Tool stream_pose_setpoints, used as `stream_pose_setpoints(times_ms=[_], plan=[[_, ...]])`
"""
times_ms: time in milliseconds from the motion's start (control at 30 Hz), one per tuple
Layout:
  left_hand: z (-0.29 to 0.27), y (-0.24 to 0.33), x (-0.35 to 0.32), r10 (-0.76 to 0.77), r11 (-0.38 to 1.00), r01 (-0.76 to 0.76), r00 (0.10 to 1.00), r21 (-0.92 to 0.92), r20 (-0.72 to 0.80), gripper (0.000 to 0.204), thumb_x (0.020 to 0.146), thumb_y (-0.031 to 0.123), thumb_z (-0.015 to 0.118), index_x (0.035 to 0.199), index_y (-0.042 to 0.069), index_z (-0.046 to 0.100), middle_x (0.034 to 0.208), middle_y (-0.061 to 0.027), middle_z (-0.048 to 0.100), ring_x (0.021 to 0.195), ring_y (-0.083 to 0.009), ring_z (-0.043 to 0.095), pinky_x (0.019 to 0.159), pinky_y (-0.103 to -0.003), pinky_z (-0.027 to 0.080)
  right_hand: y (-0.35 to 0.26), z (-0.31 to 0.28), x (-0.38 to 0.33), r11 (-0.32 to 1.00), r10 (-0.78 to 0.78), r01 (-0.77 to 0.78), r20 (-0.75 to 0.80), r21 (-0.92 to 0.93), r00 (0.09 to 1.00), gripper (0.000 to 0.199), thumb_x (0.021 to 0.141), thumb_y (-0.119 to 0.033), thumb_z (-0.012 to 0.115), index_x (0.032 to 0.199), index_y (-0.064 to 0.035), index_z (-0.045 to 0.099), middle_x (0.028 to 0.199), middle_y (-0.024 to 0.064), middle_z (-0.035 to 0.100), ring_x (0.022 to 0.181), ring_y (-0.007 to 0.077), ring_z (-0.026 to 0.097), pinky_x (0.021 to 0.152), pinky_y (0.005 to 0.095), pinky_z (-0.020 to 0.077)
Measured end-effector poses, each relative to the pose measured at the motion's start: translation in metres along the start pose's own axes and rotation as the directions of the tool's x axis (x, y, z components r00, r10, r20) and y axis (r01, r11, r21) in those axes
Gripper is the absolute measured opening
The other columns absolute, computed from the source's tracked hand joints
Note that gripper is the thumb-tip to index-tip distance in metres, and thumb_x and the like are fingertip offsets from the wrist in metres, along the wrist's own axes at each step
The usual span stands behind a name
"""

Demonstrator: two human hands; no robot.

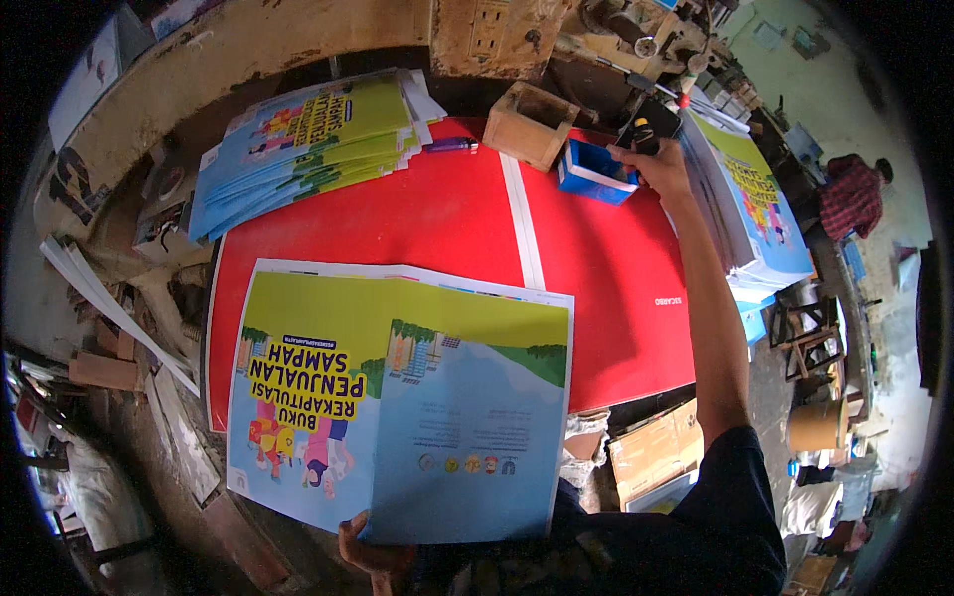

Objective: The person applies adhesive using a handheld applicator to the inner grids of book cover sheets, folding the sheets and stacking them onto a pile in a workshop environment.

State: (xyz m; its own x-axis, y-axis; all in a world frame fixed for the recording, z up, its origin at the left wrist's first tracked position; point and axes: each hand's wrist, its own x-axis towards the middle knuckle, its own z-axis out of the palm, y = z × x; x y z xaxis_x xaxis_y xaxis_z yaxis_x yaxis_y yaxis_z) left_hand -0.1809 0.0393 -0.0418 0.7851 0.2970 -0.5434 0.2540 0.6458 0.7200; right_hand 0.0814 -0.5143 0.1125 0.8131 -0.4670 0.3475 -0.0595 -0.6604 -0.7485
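My left hand (376, 558) grips the lower edge of a printed booklet cover (298, 308), spread open with its fold down the middle. The sheet is green above and blue below, its pictures upside down to me. My right arm stretches far forward, and my right hand (658, 167) is at a small blue open-topped box (594, 185). Its fingers are bent together over the box's right rim; what they hold, if anything, is too small to make out. A black-and-yellow object (644, 135) shows right behind these fingers.
The red table (397, 221) carries a pile of matching covers (298, 149) at far left, a purple lighter-like object (452, 144) and a wooden box (531, 125). A tall stack of covers (750, 204) stands right. Cardboard boxes (656, 452) lie below; another person (853, 197) is at far right.
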Motion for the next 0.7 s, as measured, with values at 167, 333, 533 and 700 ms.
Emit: stream_pose_setpoints(times_ms=[167,333,533,700], plan=[[0.019,0.018,-0.002,-0.183,0.979,0.173,0.979,0.105,0.094,0.051,0.089,0.046,0.062,0.111,0.0,0.067,0.101,-0.0154,0.067,0.093,-0.0304,0.062,0.081,-0.05,0.05,0.015,-0.003,0.001,0.996,0.088,-0.088,-0.009,0.024,0.996,0.025,0.077,-0.01,0.09,0.093,-0.0064,0.072,0.079,0.0036,0.073,0.066,0.0124,0.067,0.056,0.0306,0.053],[0.041,0.038,-0.004,-0.104,0.977,0.104,0.995,0.185,-0.005,0.036,0.093,0.03,0.063,0.109,-0.002,0.067,0.101,-0.0144,0.068,0.092,-0.0285,0.063,0.079,-0.047,0.051,-0.011,0.017,-0.038,0.983,-0.047,0.049,0.015,-0.177,0.999,0.03,0.082,-0.025,0.088,0.095,-0.0027,0.073,0.083,0.0055,0.074,0.073,0.011,0.065,0.07,0.0296,0.054],[0.004,0.06,0.033,-0.095,0.95,0.055,0.989,0.306,0.118,0.035,0.089,0.016,0.065,0.115,-0.006,0.064,0.105,-0.0145,0.067,0.092,-0.0268,0.063,0.083,-0.039,0.052,-0.109,0.076,-0.106,0.972,-0.177,0.05,0.572,0.231,0.801,0.034,0.083,-0.031,0.089,0.084,-0.007,0.066,0.074,-0.0009,0.064,0.069,0.0097,0.062,0.064,0.0255,0.0499],[0.036,0.101,0.067,0.099,0.943,-0.191,0.943,0.274,0.318,0.059,0.087,0.017,0.073,0.138,-0.005,0.053,0.122,-0.0172,0.065,0.109,-0.0264,0.064,0.094,-0.039,0.052,-0.153,0.062,-0.115,0.81,-0.258,-0.148,0.572,0.567,0.778,0.049,0.075,-0.002,0.092,0.069,-0.0136,0.045,0.07,-0.0031,0.056,0.067,0.006,0.055,0.06,0.0263,0.0471]])
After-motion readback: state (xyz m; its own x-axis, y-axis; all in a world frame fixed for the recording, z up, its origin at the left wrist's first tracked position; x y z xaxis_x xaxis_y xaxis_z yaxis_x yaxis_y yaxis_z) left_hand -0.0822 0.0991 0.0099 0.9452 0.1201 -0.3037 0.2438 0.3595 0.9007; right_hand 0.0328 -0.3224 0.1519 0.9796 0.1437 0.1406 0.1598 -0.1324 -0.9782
